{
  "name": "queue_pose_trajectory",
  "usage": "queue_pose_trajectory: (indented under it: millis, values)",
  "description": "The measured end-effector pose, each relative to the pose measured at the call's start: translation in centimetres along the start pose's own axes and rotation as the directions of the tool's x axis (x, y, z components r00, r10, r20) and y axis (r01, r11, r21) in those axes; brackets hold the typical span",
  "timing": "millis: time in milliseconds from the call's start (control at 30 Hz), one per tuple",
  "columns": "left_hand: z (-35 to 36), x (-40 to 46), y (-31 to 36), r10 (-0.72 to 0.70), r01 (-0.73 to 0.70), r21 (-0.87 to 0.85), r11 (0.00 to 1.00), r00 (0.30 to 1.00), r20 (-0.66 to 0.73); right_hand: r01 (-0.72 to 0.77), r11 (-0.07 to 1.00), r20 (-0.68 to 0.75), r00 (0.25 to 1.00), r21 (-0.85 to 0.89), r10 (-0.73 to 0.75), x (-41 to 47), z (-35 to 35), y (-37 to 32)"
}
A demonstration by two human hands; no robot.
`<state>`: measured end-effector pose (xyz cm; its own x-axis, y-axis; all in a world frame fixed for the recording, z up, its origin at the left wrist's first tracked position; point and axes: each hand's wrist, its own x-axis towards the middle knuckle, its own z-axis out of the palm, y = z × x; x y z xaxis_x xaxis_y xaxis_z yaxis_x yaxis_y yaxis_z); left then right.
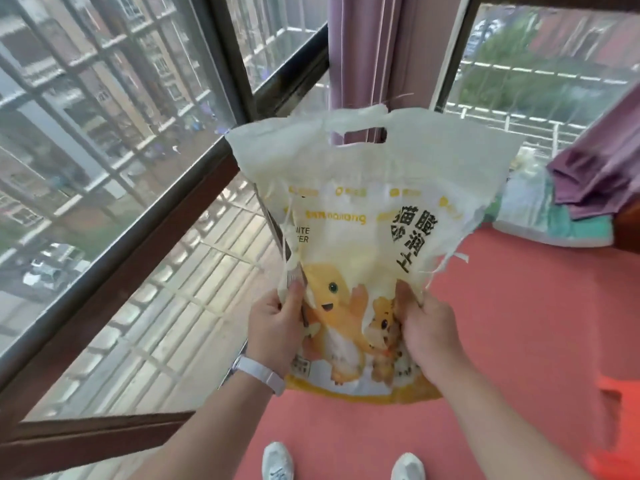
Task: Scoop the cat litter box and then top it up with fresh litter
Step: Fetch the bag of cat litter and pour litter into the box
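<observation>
A pale yellow cat litter bag (367,216) with cartoon animals and a cut-out handle at its top hangs upright in front of me. My left hand (273,327), with a white band on the wrist, grips the bag's lower left edge. Gripping the lower right part of the bag is my right hand (426,330). The bag's upper half looks slack and crumpled. No litter box or scoop is in view.
A barred window (104,150) with a dark brown frame runs along the left. Purple curtains (367,57) hang behind the bag. A red floor (502,341) lies below, with folded bedding (547,216) at right and an orange object (616,431) at the right edge. My white shoes (277,460) show at bottom.
</observation>
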<state>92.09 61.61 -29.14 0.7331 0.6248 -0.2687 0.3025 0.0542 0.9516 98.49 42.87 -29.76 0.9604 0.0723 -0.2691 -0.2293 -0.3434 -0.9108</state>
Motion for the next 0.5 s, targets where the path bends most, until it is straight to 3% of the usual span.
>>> queue_pose_trajectory:
  millis: [200,500]
  values:
    - [3.3,6.5,-12.7,-0.105,0.108,-0.029,0.994,0.991,0.086,-0.125,0.992,-0.077,0.989,-0.021,0.123,4.7,4.2,11.3]
    - [8.8,13.4,-38.3,-0.267,0.289,-0.163,0.943,0.953,0.145,-0.122,0.977,-0.125,0.987,-0.174,0.101,11.5,10.3,32.1]
